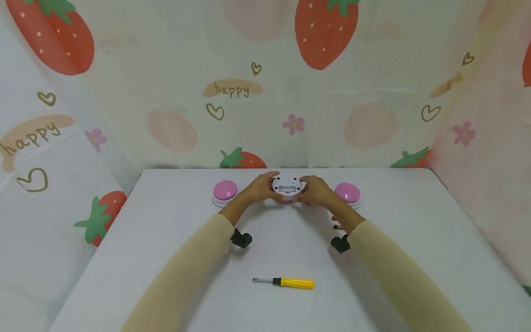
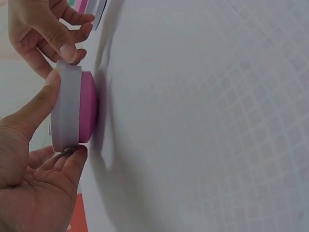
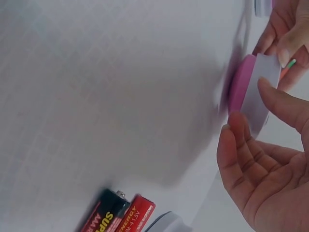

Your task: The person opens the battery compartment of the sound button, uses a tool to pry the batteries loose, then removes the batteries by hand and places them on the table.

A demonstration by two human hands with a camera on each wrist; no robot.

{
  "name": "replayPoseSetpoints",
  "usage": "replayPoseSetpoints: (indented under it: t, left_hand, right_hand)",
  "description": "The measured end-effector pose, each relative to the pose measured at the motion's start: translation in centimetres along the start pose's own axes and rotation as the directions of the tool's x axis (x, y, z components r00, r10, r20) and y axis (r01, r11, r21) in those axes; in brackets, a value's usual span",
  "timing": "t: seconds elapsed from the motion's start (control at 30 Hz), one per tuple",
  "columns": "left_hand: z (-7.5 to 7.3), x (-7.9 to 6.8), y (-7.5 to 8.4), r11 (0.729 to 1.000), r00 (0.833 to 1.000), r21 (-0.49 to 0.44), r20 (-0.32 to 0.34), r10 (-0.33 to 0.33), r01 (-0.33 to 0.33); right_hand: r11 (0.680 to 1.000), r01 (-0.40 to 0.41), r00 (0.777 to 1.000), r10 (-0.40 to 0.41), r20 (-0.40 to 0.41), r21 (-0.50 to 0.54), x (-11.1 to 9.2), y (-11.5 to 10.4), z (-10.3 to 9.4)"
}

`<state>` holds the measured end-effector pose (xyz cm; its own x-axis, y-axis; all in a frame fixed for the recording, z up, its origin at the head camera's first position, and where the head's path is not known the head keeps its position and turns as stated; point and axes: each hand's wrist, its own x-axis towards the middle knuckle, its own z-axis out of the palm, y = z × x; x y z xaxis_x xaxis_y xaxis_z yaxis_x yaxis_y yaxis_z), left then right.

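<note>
Near the table's back edge, both hands hold a round white push button [image 1: 287, 186] with its underside facing up toward the head camera. Small dark screw holes and a rectangular battery slot show on that underside. My left hand [image 2: 34, 164] grips the white base [image 2: 66, 106], thumb along one side and fingers under the rim. The pink dome [image 2: 88, 107] faces down, close over the table. My right hand [image 3: 268, 181] holds the other side, thumb on the white base and fingertips at the rim beside the pink dome. Part of the right hand's grip is hidden.
Matching pink-and-white push buttons stand to the left [image 1: 225, 191] and right [image 1: 347, 193]. By the right forearm lie a dark battery [image 3: 107, 212] and a red battery [image 3: 137, 213]. A yellow-handled screwdriver [image 1: 290, 282] lies at the front of the white table [image 1: 186, 286]. Strawberry-printed cloth hangs behind.
</note>
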<state>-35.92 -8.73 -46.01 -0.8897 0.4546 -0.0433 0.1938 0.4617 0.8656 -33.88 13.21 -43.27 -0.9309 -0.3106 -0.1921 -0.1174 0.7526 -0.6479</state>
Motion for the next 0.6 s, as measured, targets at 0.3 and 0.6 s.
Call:
replayPoseSetpoints:
  t: [0.3, 0.6]
  left_hand:
    - [-1.9, -0.5, 0.2, 0.994, 1.0, -0.104, 0.004, -0.026, 0.027]
    - [-6.2, -3.5, 0.5, 0.974, 0.995, -0.214, 0.043, 0.087, -0.076]
  right_hand:
    - [0.996, 0.004, 0.999, -0.008, -0.039, -0.087, -0.9, -0.1, -0.6]
    - [0.979, 0.12, 0.984, -0.139, -0.112, -0.164, -2.5, -1.7, -1.6]
